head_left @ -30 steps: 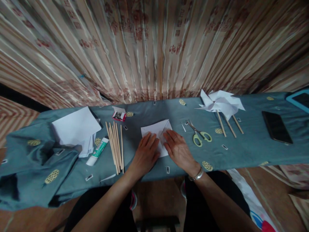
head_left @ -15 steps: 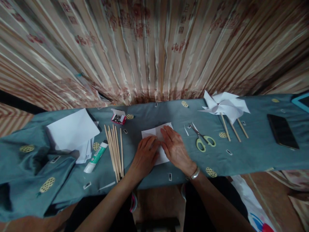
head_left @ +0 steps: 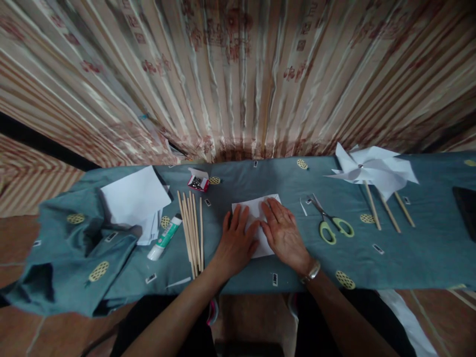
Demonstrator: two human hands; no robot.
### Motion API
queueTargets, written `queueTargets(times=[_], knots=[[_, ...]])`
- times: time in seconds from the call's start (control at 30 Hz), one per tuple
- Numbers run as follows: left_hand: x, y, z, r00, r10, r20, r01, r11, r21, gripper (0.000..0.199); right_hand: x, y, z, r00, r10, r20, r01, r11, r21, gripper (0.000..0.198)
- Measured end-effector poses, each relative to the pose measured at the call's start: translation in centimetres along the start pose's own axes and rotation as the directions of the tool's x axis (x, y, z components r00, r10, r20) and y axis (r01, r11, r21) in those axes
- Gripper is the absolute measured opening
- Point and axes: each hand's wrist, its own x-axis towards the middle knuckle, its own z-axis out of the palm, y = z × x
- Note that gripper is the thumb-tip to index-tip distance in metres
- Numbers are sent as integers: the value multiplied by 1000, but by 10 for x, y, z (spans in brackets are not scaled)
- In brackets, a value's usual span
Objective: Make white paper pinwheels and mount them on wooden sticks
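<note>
A white sheet of paper (head_left: 262,248) lies on the cloth-covered table in front of me. My left hand (head_left: 238,240) rests flat on its left part, fingers stretched out. On the right part lies my right hand (head_left: 284,233), palm down with its fingers extended and a metal bracelet at the wrist. The thumbs come close together over the middle of the sheet. Both hands hide much of the paper, so any creases under them cannot be made out. Green-handled scissors (head_left: 330,220) lie to the right of my right hand, beside a thin paper strip (head_left: 304,207).
Several wooden sticks (head_left: 192,228), a glue stick (head_left: 165,238) and a small open box of metal pins (head_left: 198,181) lie to the left. Farther left is a stack of white paper (head_left: 136,196). Paper pinwheels (head_left: 375,168) on sticks and a dark phone (head_left: 466,208) lie right.
The view has shifted left, so things appear farther right. My left hand's fingers have straightened and spread on the paper; my right hand still presses on it.
</note>
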Motion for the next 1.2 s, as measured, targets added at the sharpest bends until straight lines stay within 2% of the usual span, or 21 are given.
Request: queueTargets(times=[0.2,0.37,0.5,0.73,0.97,1.2], knots=[[1,1,1,1000,-15,6,15,999,-28,46,1,-1,0,1000,-7,-6,7,1000,-27,46],[-6,-16,6,991,12,-136,-25,995,-97,53,2,-1,0,1000,-7,-28,6,999,-39,45],[-12,-28,3,974,-1,-227,-26,993,-114,45,-2,0,-7,995,-61,-77,53,994,-99,43],[-11,-20,-7,985,-1,-174,-15,996,-93,38,-13,-12,-17,971,-234,-58,232,972,-35,39],[-4,-17,-7,986,-13,-167,4,998,-55,38,-13,-12,-4,978,-202,-51,205,976,71,44],[-4,-23,-9,980,4,-198,-5,1000,-8,37,-14,-10,-5,980,-198,-33,200,976,86,43]])
